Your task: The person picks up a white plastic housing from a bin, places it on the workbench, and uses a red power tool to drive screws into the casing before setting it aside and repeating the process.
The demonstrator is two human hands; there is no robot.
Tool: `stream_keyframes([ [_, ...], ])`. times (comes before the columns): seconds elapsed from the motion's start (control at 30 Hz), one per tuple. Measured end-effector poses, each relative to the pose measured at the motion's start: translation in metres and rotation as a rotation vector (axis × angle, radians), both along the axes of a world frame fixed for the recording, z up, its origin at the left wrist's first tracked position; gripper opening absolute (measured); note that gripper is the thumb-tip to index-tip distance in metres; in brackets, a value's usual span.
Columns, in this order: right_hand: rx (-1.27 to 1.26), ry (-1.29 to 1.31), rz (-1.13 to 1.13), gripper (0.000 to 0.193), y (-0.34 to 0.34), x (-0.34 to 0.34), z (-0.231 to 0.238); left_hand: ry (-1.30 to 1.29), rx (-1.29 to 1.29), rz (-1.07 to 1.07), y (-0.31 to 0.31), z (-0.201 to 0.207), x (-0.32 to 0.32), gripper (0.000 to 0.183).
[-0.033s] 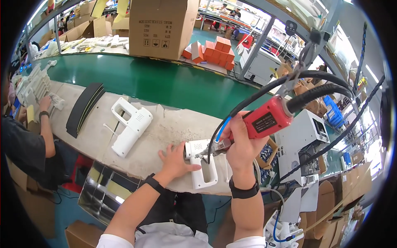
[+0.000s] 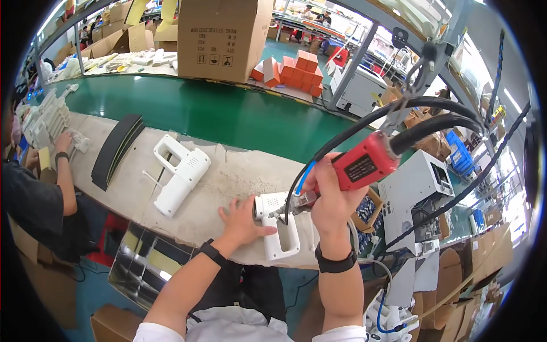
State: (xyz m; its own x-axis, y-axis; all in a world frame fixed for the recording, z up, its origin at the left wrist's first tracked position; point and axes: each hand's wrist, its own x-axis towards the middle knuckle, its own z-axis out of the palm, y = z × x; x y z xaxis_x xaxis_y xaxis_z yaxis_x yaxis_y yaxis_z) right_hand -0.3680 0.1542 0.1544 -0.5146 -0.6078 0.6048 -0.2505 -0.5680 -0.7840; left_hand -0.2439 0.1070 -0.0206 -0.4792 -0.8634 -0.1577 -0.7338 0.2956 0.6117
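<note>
White housing (image 2: 268, 206), loop-handled (dotted with holes (image 2: 276, 201)), left hand (image 2: 242, 224) touching.

The red handheld power tool (image 2: 364, 161) has shifted slightly left, together with the right hand's grip (image 2: 332, 202); the thick black hose (image 2: 419, 133) at its end has moved left too.

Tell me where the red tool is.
Head view, right of centre: the red tool is in the right hand, near the white device the left hand touches.
</note>
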Motion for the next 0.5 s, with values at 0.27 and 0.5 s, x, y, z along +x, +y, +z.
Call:
stream_keyframes([
  [0.27,-0.013,-0.081,0.018,0.018,0.003,-0.002,0.007,-0.005,-0.008,0.002,-0.001,-0.005,0.0,0.121],
  [0.5,0.027,0.003,-0.019,0.015,0.004,-0.005,0.0,0.024,0.026,-0.001,-0.001,0.002,0.0,0.118],
])
